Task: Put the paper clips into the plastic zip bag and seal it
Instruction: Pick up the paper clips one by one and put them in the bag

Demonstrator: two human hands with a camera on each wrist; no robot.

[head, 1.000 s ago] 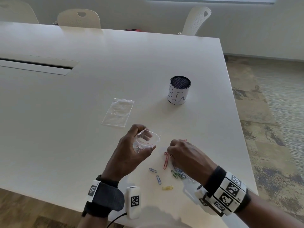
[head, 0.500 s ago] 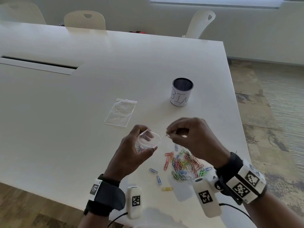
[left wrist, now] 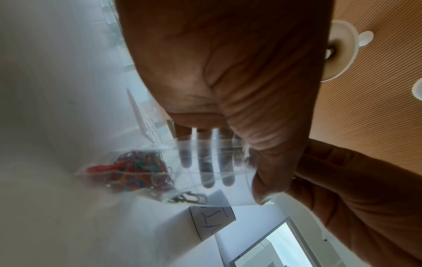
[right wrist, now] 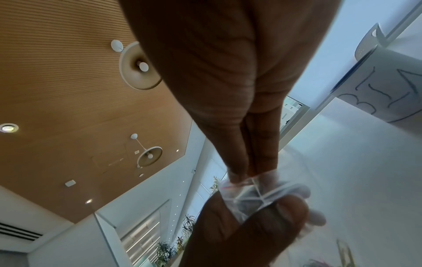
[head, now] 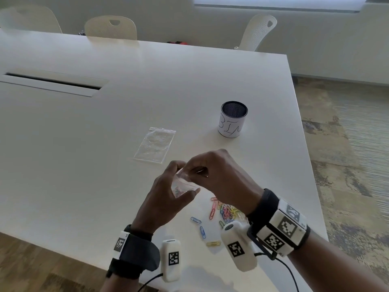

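My left hand [head: 186, 179] holds a clear zip bag [head: 181, 186] upright off the table, thumb on one side and fingers on the other. Several coloured paper clips [left wrist: 137, 168] lie in the bag's bottom. My right hand [head: 190, 171] has its thumb and fingertips [right wrist: 246, 173] pinched together at the bag's mouth [right wrist: 262, 196], apparently on a paper clip that is barely visible. A loose pile of coloured paper clips [head: 228, 212] lies on the white table [head: 105, 186] under my right wrist, with a blue one [head: 195, 220] and a yellow one [head: 213, 243] apart from it.
A second clear zip bag [head: 155, 145] lies flat beyond my hands. A mesh cup with a paper label [head: 233, 119] stands further back right. A cable slot [head: 52, 82] runs at far left. The table's right edge [head: 305, 165] drops to carpet. Chairs [head: 111, 28] line the far side.
My right hand rose from the clip pile, carried a clip leftward, and now has its fingertips at the bag's mouth. The left hand kept holding the bag in place.
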